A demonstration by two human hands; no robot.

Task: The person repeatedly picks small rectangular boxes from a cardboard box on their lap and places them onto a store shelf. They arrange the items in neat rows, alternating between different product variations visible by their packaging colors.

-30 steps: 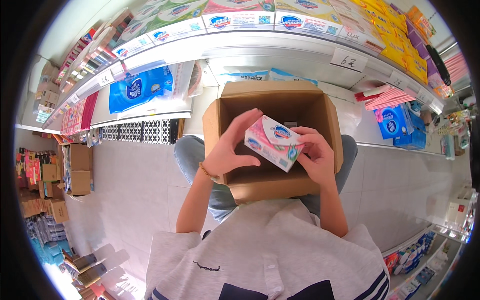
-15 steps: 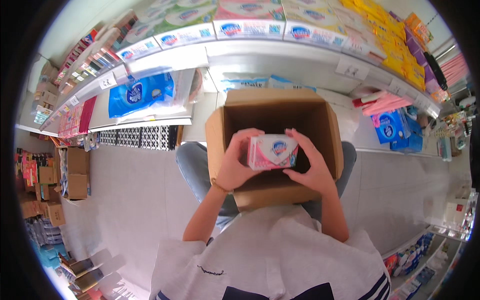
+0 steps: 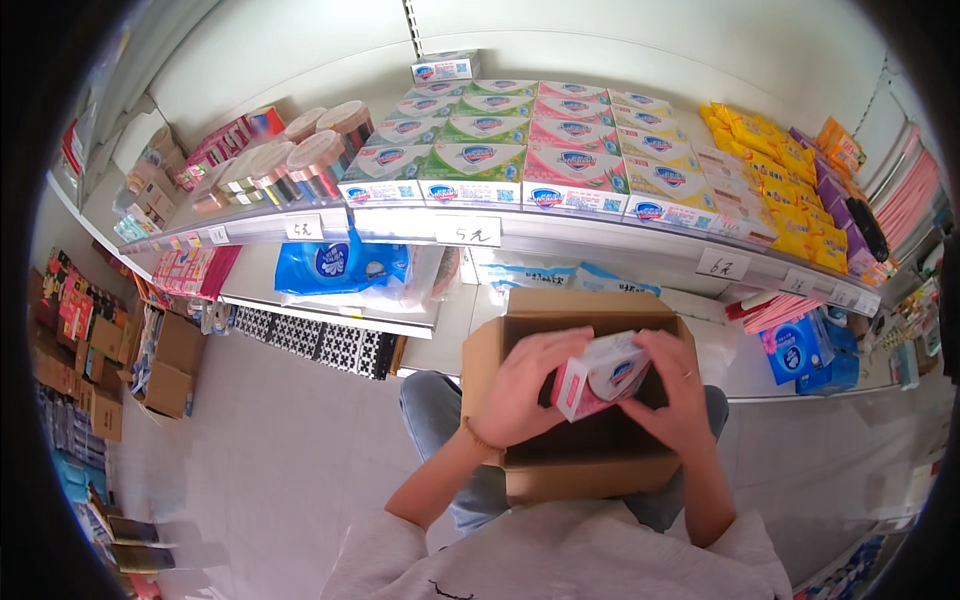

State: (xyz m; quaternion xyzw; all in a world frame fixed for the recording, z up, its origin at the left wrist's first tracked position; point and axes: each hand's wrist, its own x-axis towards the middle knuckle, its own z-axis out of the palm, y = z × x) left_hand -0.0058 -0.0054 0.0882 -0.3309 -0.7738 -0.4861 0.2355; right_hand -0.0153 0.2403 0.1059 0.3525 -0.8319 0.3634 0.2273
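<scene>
A pink and white soap box is held tilted over the open cardboard box between my knees. My left hand grips its left end. The fingers and thumb of my right hand close on its right end. Below my hands the carton's inside is dark, and its bottom is partly hidden. On the shelf ahead stand rows of similar soap boxes: green ones, pink ones and yellowish ones. A single soap box lies at the back.
Yellow packets fill the shelf's right part; clear jars stand at its left. Beneath are a blue package and blue tissue packs. The shelf edge juts out above the carton. Cartons sit on the floor at left.
The view has tipped up, showing more of the upper shelf. Still in both hands, the soap box has turned from facing up nearly level to a slant, its right end higher.
</scene>
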